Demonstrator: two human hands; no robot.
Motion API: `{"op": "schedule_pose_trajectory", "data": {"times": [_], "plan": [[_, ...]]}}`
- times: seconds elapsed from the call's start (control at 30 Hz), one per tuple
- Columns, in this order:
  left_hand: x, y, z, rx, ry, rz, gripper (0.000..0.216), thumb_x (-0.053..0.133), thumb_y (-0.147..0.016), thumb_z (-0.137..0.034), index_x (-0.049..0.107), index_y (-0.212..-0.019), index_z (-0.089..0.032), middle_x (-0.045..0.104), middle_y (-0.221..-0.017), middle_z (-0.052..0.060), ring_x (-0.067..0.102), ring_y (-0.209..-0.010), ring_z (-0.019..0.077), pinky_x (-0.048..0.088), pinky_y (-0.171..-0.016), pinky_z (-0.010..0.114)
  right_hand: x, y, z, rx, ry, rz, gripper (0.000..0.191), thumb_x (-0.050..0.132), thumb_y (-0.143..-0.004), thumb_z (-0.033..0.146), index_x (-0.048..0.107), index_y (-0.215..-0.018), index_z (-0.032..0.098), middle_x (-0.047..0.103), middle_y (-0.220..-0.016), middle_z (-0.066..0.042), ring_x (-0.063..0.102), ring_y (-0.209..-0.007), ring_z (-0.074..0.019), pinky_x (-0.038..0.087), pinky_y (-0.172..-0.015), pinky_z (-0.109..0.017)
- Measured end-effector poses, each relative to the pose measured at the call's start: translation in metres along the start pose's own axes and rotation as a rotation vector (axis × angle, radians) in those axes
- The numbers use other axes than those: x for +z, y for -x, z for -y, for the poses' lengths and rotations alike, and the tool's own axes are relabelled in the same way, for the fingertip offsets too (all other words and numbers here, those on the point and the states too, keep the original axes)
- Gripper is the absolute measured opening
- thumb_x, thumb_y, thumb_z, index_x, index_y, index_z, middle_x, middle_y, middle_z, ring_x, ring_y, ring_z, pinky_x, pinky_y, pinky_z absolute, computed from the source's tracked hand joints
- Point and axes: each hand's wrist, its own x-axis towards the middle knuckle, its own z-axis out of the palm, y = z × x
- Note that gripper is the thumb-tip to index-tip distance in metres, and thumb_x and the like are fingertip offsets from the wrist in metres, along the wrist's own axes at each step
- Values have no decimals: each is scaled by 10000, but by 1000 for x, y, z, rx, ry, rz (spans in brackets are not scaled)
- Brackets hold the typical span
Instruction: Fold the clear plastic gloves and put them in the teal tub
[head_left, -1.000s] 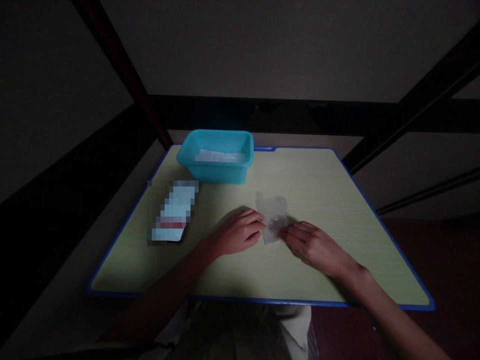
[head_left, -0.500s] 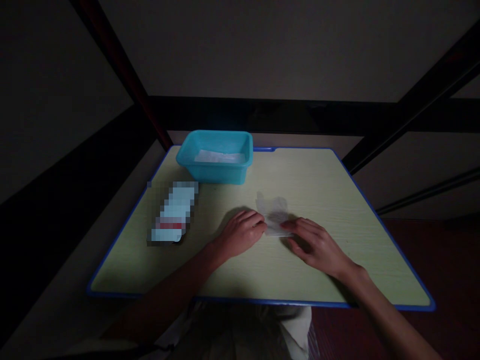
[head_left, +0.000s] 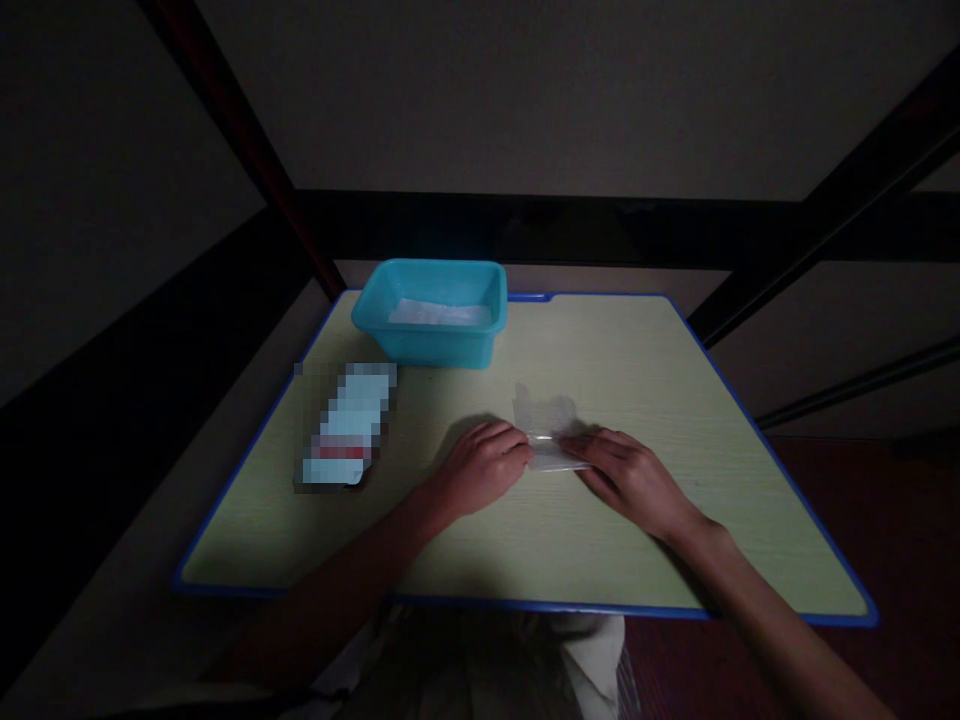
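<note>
A small, thin, translucent plastic bag (head_left: 551, 455) lies on the table in front of me. Its far end spreads flat, with two tab-like ends, and a shiny crease crosses it between my hands. At its left edge, my left hand (head_left: 489, 465) is closed, fingers curled and pinching the plastic. My right hand (head_left: 626, 478) holds the right edge, fingertips pressed together on the film. The fingertips cover both side edges of the bag.
A turquoise plastic basket (head_left: 442, 348) stands at the back left, with whitish translucent sheets (head_left: 439, 313) inside. Nearer on the left lies a blurred-out, phone-like object (head_left: 349, 420). The pale wooden tabletop (head_left: 660, 360) has a blue rim.
My right fingers have closed down onto the bag's right edge. A shiny fold now shows across the plastic between my hands. My left hand has stayed almost in place.
</note>
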Motion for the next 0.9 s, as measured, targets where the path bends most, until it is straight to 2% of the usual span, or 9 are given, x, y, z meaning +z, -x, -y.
{"op": "schedule_pose_trajectory", "data": {"times": [0.2, 0.33, 0.43, 0.57, 0.63, 0.73, 0.9], "plan": [[1, 0, 0, -11, 17, -10, 97, 551, -830, -129, 635, -877, -143, 677, -898, 38, 593, -836, 165, 487, -747, 293, -1, -1, -6, -9, -70, 20, 285, 424, -914, 235, 654, -1043, 125, 712, -920, -109, 644, -839, -229, 532, -749, -391], [2, 1, 0, -15, 24, -17, 92, 564, -811, -104, 645, -821, -146, 683, -869, 35, 595, -813, 167, 488, -737, 290, -2, -2, -7, -67, -94, 13, 274, 420, -918, 221, 664, -1015, 143, 705, -857, -98, 642, -806, -221, 523, -730, -381], [3, 0, 2, -33, 85, -60, 116, 552, -815, -96, 652, -784, -146, 685, -839, 39, 594, -788, 163, 485, -726, 284, -3, -3, -6, -51, -149, -9, 253, 422, -920, 212, 660, -978, 152, 702, -846, -87, 635, -782, -207, 511, -725, -361], [5, -3, 6, -140, 303, -92, 155, 530, -831, -119, 656, -745, -147, 680, -781, 42, 595, -752, 150, 475, -702, 264, -4, -7, -3, 133, -273, -34, 242, 430, -913, 237, 641, -826, 161, 654, -713, -59, 599, -680, -176, 478, -620, -296], [6, -6, 8, -291, 454, -86, 149, 555, -803, -117, 645, -687, -146, 672, -741, 35, 594, -714, 140, 461, -672, 245, -4, -11, -3, 263, -330, -42, 243, 442, -896, 267, 605, -745, 169, 605, -657, -39, 561, -619, -159, 436, -554, -269], [8, -12, 10, -493, 622, -64, 135, 579, -752, -94, 618, -631, -141, 648, -662, 8, 577, -624, 116, 430, -593, 205, -3, -20, -6, 421, -434, -10, 226, 439, -868, 309, 555, -727, 177, 554, -623, -13, 499, -546, -137, 374, -496, -250], [14, -18, 10, -585, 670, -87, 123, 543, -735, -65, 578, -640, -135, 610, -600, -17, 561, -558, 96, 388, -514, 170, 5, -34, -12, 540, -548, 37, 236, 402, -831, 371, 464, -687, 194, 487, -560, 8, 428, -485, -122, 317, -459, -246]]}}
